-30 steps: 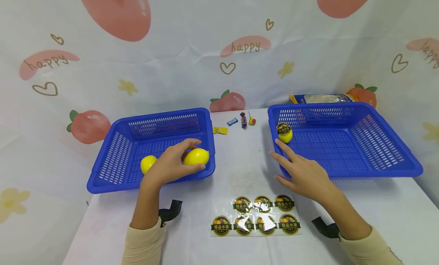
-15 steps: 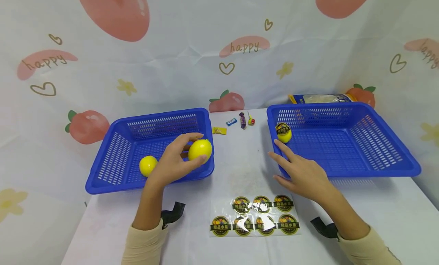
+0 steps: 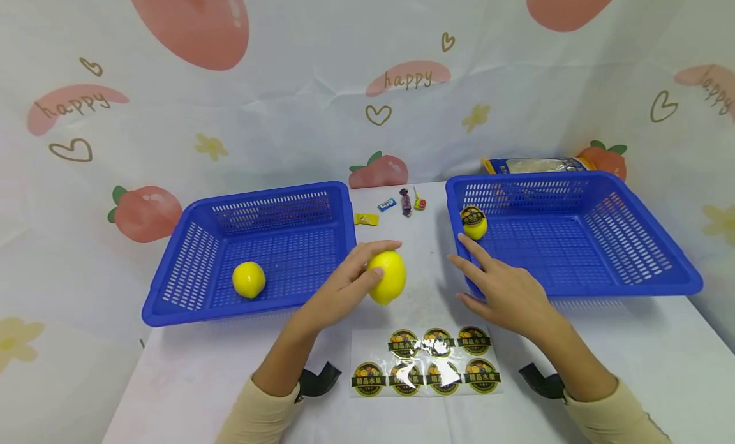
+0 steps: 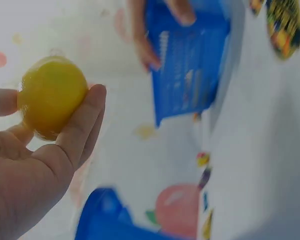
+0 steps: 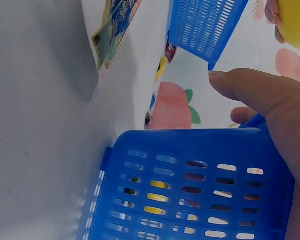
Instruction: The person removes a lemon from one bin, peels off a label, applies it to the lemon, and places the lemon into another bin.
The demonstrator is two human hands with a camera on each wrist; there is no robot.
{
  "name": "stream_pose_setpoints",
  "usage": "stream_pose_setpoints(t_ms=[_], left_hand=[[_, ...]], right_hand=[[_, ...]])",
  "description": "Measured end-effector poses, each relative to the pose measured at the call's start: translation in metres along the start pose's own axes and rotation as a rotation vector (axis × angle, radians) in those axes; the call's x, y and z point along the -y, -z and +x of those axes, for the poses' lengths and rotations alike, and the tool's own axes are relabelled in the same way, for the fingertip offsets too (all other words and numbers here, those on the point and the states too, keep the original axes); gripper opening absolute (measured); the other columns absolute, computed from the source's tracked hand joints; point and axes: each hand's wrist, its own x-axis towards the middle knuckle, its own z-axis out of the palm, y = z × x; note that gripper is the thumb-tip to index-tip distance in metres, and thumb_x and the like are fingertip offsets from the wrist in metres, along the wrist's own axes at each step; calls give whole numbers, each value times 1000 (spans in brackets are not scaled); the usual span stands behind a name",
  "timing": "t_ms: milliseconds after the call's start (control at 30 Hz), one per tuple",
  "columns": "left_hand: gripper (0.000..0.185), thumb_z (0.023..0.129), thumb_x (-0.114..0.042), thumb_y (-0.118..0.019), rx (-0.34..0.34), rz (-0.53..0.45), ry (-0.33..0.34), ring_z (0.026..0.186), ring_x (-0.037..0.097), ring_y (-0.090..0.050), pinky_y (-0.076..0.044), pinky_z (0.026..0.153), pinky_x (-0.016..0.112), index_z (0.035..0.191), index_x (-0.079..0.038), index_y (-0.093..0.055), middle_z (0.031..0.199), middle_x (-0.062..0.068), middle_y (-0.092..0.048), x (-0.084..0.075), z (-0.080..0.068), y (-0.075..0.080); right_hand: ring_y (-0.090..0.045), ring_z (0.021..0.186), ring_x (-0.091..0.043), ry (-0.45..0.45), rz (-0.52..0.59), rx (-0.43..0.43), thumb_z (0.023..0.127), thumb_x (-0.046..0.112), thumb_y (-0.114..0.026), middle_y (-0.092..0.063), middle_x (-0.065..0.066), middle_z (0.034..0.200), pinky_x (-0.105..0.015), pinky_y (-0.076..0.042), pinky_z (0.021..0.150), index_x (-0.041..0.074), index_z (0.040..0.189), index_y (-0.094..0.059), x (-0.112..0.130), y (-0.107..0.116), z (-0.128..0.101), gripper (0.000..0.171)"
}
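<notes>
My left hand [image 3: 344,289] grips a yellow lemon [image 3: 388,277] between thumb and fingers, held up over the table between two blue baskets. The left wrist view shows the same lemon [image 4: 52,97] in the fingers. In the left basket [image 3: 161,294] lies another lemon [image 3: 249,279]. My right hand [image 3: 508,291] rests at the near left rim of the right basket [image 3: 686,275], its fingers spread. Inside that basket, by its left wall, sits a lemon with a round black-and-gold sticker [image 3: 474,222]. A sheet of such stickers [image 3: 426,362] lies flat on the table between the arms.
Several small wrapped candies [image 3: 406,202] lie at the back between the baskets, with a yellow packet [image 3: 366,219] near the left one. A blue-and-yellow bag [image 3: 536,166] is behind the right basket. A printed cloth hangs behind the table.
My left hand has lifted the lemon out of the left basket and carried it right, over the middle of the table. The right hand stays at its basket rim.
</notes>
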Motion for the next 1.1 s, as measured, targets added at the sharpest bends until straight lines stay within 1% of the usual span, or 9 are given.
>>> stream_pose_setpoints(t_ms=[100, 233, 333, 500, 633, 733, 867, 967, 1100], left_hand=[[44, 105, -17, -45, 24, -51, 55, 110, 27, -53, -53, 89, 39, 149, -21, -46, 139, 9, -42, 6, 4, -14], [46, 104, -18, -49, 51, -168, 135, 106, 28, -61, -55, 88, 37, 150, -23, -43, 146, 10, -36, 18, 10, -32], [49, 102, -18, -53, 45, -192, 191, 104, 28, -62, -56, 86, 36, 150, -22, -43, 146, 13, -36, 28, 14, -41], [56, 96, -17, -62, -22, -51, 254, 105, 27, -57, -55, 86, 35, 149, -22, -47, 139, 14, -42, 43, 17, -44], [65, 89, -15, -69, -45, 78, 268, 105, 28, -54, -54, 87, 37, 150, -15, -45, 134, 19, -43, 52, 18, -43], [72, 87, -17, -71, -17, 194, 292, 102, 27, -54, -54, 85, 37, 152, -11, -41, 133, 21, -43, 57, 18, -43], [79, 86, -24, -72, 43, 328, 341, 99, 23, -56, -53, 82, 36, 156, -16, -36, 135, 19, -44, 60, 17, -45], [81, 86, -30, -73, 50, 365, 358, 100, 22, -57, -53, 83, 37, 156, -20, -36, 135, 17, -45, 60, 15, -46], [84, 85, -33, -77, 42, 389, 361, 107, 24, -58, -52, 88, 40, 157, -19, -35, 138, 17, -46, 62, 15, -46]], right_hand=[[-52, 62, -16, -4, -3, 1, 82, 36, -83, -34, -13, 159, -20, -33, 41, 16, 141, -58, 0, 0, 0, 67], [-50, 59, -15, -5, -8, -10, 81, 36, -83, -35, -13, 158, -20, -32, 41, 15, 140, -59, 1, 0, 0, 67], [-49, 58, -14, -4, -10, -18, 80, 36, -84, -35, -13, 158, -20, -32, 40, 15, 140, -59, 1, -1, 0, 68], [-52, 59, -16, 5, -12, -27, 80, 35, -84, -36, -14, 157, -20, -32, 40, 15, 139, -59, 0, -2, 0, 67], [-53, 60, -16, 10, -13, -31, 81, 35, -83, -36, -14, 157, -20, -32, 40, 15, 140, -59, 0, -2, 0, 67], [-51, 59, -16, 8, -14, -32, 81, 35, -83, -36, -14, 157, -20, -32, 40, 15, 140, -58, 0, -2, 0, 67], [-47, 56, -14, 5, -19, -38, 81, 36, -82, -37, -14, 157, -20, -31, 40, 15, 140, -59, 0, -1, 0, 66], [-47, 56, -13, 4, -19, -40, 81, 35, -82, -37, -13, 157, -20, -30, 39, 15, 139, -60, 0, 0, 1, 66], [-49, 58, -14, 5, -18, -38, 81, 35, -83, -37, -13, 157, -20, -30, 40, 14, 139, -60, 1, -1, 1, 65]])
